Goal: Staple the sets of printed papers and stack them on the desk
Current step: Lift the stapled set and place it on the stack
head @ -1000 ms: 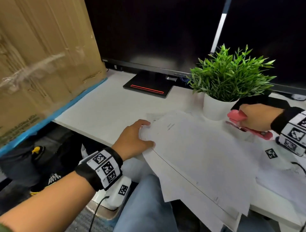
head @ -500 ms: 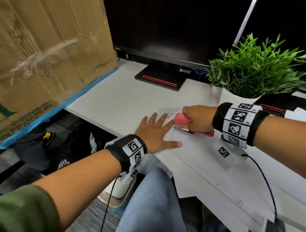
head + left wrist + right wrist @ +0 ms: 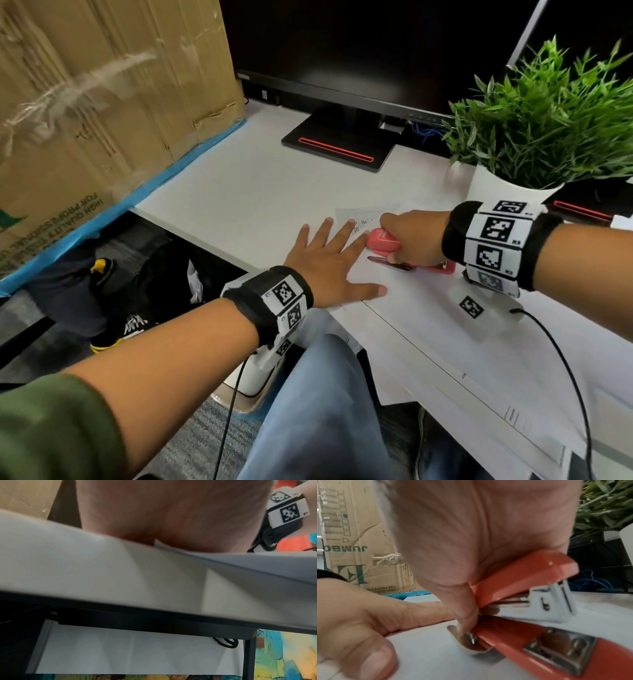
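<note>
White printed papers (image 3: pixel 445 342) lie spread on the desk (image 3: pixel 239 192), overhanging its near edge. My left hand (image 3: pixel 329 263) presses flat on the papers' top left corner, fingers straight and spread. My right hand (image 3: pixel 411 240) grips a red stapler (image 3: pixel 383 241) just right of the left fingers, its head over the paper corner. In the right wrist view the stapler (image 3: pixel 530 582) stands slightly agape on the paper (image 3: pixel 436 653), and the left thumb (image 3: pixel 373 655) lies flat beside it. The left wrist view has only the palm (image 3: pixel 171 513) on the paper edge (image 3: pixel 240 561).
A potted green plant (image 3: pixel 548 113) stands right behind my right wrist. A monitor stand (image 3: pixel 339 144) sits at the back of the desk and a large cardboard box (image 3: pixel 85 102) rises at the left. A cable (image 3: pixel 565 377) trails from my right wrist over the papers.
My right hand brought the stapler from beside the plant pot to the papers' top left corner. My left hand went from holding the corner to lying flat with fingers spread.
</note>
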Motion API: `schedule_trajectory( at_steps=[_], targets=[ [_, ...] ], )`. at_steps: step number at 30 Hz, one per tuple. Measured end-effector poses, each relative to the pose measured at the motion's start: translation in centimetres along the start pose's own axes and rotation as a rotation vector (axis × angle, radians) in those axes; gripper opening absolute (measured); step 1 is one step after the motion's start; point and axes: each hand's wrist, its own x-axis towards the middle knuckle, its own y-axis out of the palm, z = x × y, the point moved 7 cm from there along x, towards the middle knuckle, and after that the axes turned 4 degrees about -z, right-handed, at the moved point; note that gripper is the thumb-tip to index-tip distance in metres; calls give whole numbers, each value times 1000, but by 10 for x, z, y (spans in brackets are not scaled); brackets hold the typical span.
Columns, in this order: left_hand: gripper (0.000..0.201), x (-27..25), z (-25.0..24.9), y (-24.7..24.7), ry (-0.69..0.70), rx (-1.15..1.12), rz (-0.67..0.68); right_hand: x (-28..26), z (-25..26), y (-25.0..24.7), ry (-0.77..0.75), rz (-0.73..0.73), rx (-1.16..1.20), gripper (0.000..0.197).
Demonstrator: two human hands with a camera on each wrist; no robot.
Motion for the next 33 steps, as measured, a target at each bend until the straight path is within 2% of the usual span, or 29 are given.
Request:
schedule_trajectory(
  at_steps=[9, 15, 25, 29, 33],
  targets=[
    [99, -1, -1, -1, 6, 0, 0, -2, 2, 1, -35, -49, 128, 33],
    [98, 0, -1, -2, 6, 1, -11, 0, 7, -4, 13, -49, 76, 28],
    [96, -1, -2, -2, 3, 15, -20, 7, 14, -2, 52, -113, 144, 50],
    [97, -1, -1, -2, 4, 29, -13, 2, 21, -3, -55, -183, 24, 49],
    [92, 0, -2, -1, 22, 17, -17, -4, 39, -7, -268, -256, -219, 40]
  ],
)
